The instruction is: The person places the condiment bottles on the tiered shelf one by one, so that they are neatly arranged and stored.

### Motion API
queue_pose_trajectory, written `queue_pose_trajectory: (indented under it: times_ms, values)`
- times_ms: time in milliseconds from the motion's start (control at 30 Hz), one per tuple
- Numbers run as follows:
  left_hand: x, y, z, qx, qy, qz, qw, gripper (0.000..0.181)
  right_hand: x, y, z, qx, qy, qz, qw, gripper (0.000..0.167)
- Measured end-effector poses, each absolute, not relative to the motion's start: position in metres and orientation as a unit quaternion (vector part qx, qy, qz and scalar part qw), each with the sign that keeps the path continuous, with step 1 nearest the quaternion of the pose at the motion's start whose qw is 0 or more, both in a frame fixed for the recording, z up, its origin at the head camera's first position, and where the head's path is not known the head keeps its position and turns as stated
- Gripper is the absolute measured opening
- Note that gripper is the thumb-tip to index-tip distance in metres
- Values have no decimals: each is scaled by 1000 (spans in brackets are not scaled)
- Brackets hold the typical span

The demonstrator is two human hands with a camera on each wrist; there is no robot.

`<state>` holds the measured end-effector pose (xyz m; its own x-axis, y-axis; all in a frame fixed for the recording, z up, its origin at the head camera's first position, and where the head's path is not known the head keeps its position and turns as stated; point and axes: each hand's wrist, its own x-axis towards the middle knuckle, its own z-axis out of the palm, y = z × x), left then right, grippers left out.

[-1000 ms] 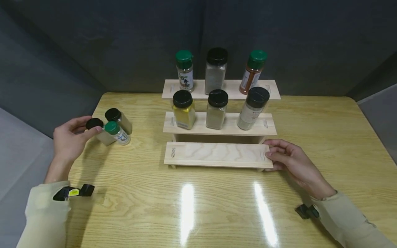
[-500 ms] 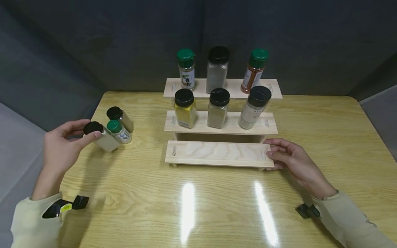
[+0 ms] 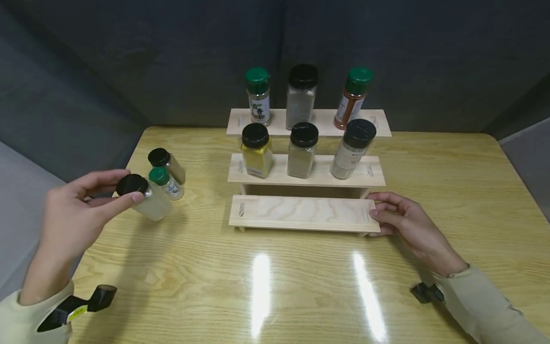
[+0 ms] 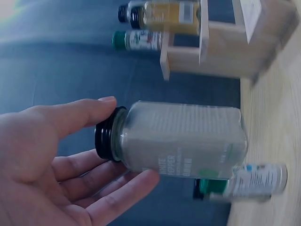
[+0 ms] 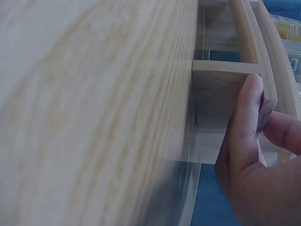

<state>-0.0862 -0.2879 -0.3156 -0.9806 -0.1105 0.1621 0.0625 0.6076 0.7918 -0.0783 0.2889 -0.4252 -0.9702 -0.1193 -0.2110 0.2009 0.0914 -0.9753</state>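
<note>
My left hand [image 3: 79, 210] pinches a spice jar [image 3: 154, 204] by its black lid, thumb on one side and fingers on the other. In the left wrist view the clear, square-sided jar [image 4: 183, 139] reads "pepper" and its base is off the table. Just beyond it stand a small green-capped shaker [image 3: 171, 187] and another black-lidded jar [image 3: 175, 171]. My right hand [image 3: 406, 224] grips the right end of the lowest board [image 3: 301, 212] of a three-step wooden rack, thumb on top. In the right wrist view the thumb [image 5: 247, 122] presses that board's end.
On the rack's middle step [image 3: 279, 167] stand a yellow jar [image 3: 257, 161], a beige jar [image 3: 300, 161] and a black-capped bottle [image 3: 347, 160]. Two green-capped shakers and a tall black-lidded jar [image 3: 298, 107] occupy the top step. Dark cloth [image 3: 206, 62] hangs behind the table.
My left hand has lifted the pepper jar away from its two neighbours and drawn it toward me, slightly to the left at the wrist. The right hand keeps its hold on the rack.
</note>
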Motion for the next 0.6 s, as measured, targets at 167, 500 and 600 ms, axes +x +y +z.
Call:
queue_pose_trajectory:
  times_ms: [167, 500, 600]
  values:
    - [-84, -269, -309, -44, -877, -474, 66, 45, -78, 289, -425, 30, 729, -674, 121, 32]
    - [-85, -227, -297, -94, -859, -503, 7, 46, -79, 288, -425, 34, 726, -675, 126, 35]
    - [-85, -216, -294, -112, -859, -499, -9, 46, -80, 288, -424, 34, 727, -674, 128, 37]
